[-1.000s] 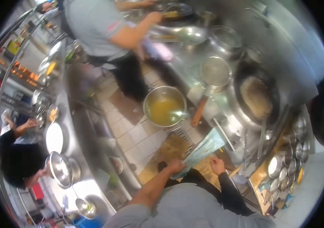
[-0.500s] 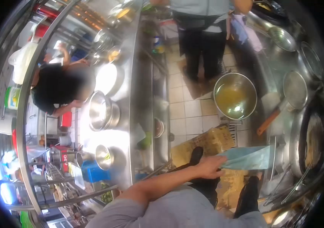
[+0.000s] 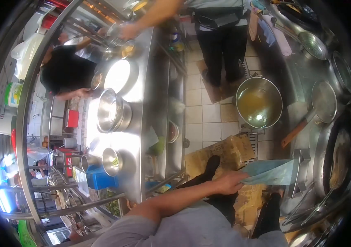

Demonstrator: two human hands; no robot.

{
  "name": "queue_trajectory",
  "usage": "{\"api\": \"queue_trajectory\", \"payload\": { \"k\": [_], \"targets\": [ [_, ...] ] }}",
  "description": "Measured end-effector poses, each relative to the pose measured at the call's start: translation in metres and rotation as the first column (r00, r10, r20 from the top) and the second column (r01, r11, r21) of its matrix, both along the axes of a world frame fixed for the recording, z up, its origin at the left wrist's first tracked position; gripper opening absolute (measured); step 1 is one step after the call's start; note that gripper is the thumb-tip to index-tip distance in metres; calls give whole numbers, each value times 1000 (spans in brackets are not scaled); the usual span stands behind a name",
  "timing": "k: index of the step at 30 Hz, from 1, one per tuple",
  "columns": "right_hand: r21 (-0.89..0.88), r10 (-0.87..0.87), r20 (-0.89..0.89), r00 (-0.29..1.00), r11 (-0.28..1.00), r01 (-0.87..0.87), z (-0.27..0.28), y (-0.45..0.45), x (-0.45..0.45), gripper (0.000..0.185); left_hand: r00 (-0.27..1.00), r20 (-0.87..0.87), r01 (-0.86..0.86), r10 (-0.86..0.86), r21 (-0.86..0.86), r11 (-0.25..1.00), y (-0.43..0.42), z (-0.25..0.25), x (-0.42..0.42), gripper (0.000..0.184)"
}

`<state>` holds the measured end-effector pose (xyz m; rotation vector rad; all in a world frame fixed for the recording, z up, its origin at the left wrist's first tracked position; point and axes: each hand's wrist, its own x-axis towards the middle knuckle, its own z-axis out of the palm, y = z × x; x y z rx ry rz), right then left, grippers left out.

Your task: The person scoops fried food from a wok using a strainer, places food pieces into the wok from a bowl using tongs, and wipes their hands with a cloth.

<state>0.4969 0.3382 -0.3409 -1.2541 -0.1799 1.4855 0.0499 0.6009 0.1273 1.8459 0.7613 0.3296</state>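
My left hand is closed on one end of a blue-green cloth, above the cardboard on the floor. The cloth stretches to the right, its far end at a metal fitting on the stove's edge. My right hand does not show; a black shape that may be its sleeve or my leg lies at the lower right. Beyond the cloth, a large metal pot holds yellowish liquid.
A wok and a wooden-handled strainer are at the right. A steel counter with metal bowls runs along the left. One co-worker stands ahead, reaching left; another is across the counter.
The view has swung left, then settled. My right hand, visible a second ago, no longer shows. My left hand still holds the cloth. The co-worker ahead has turned and extended an arm over the counter.
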Motion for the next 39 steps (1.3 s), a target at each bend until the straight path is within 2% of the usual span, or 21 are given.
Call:
{"api": "queue_trajectory", "payload": {
  "k": [5,9,13,16,18,19,20,21,23,24,26,27,28,29,30,33,34,36,37,38,39],
  "targets": [
    [-90,30,242,970,996,-8,6,6,-2,34,1000,-8,-2,2,18,1000,2,17,0,31],
    [-153,48,431,901,988,21,11,3,-4,33,998,-44,60,-54,159,985,0,5,5,30],
    [-216,73,605,793,974,75,22,-4,-1,32,998,-20,59,-56,139,989,-8,1,7,29],
    [-271,105,725,680,952,142,26,-8,-3,32,992,-38,116,-118,-53,992,-11,5,11,31],
    [-303,135,797,589,932,197,39,-17,4,32,992,-19,126,-127,-56,990,-18,3,16,30],
    [-300,-1,569,822,931,209,41,-20,3,31,992,-10,123,-124,-53,991,-21,0,19,29],
    [-294,-140,276,951,930,222,36,-13,-8,30,993,3,120,-120,-46,992,-22,-1,21,29],
    [-283,-139,301,943,932,228,55,-3,6,30,993,29,119,-118,-38,992,-23,-1,25,29],
    [-298,-228,207,951,911,283,168,49,-116,26,987,-15,160,-160,-40,986,-26,-3,32,27],
    [-310,-271,161,949,899,309,257,85,-136,25,983,-35,180,-181,-44,983,-30,-4,35,26],
    [-34,-16,443,896,999,35,285,80,-170,24,977,32,210,-209,-76,975,-39,-7,47,25],
    [-21,-17,469,883,999,31,316,94,-173,24,966,68,254,-248,-111,961,-42,-6,52,24],
    [7,-59,390,919,998,61,348,111,-202,24,952,103,301,-288,-141,943,-41,2,55,23],
    [34,-98,305,947,995,92,379,123,-231,25,928,224,331,-297,-129,935,-43,10,55,24],
    [57,-133,215,968,991,124,400,101,-236,26,922,244,332,-300,-106,937,-42,8,61,24],
    [86,-231,-94,968,967,239,476,113,-262,30,869,387,441,-309,-319,839,-42,-15,85,22],
    [87,-258,-205,944,956,280,496,117,-275,31,862,393,452,-321,-308,837,-42,-14,85,22],
    [66,-316,-424,849,924,377,541,125,-301,34,979,144,172,-147,-179,969,-48,8,81,21],
    [119,-267,-436,859,929,350,549,126,-309,41,999,31,36,-34,-76,996,-45,17,78,21],
    [131,-281,-437,854,920,370,543,123,-309,41,998,34,59,-56,-65,996,-39,21,75,21],
    [100,-279,-363,889,937,334,526,116,-305,42,988,-61,139,-140,-20,990,-34,24,72,25]
  ]
}}
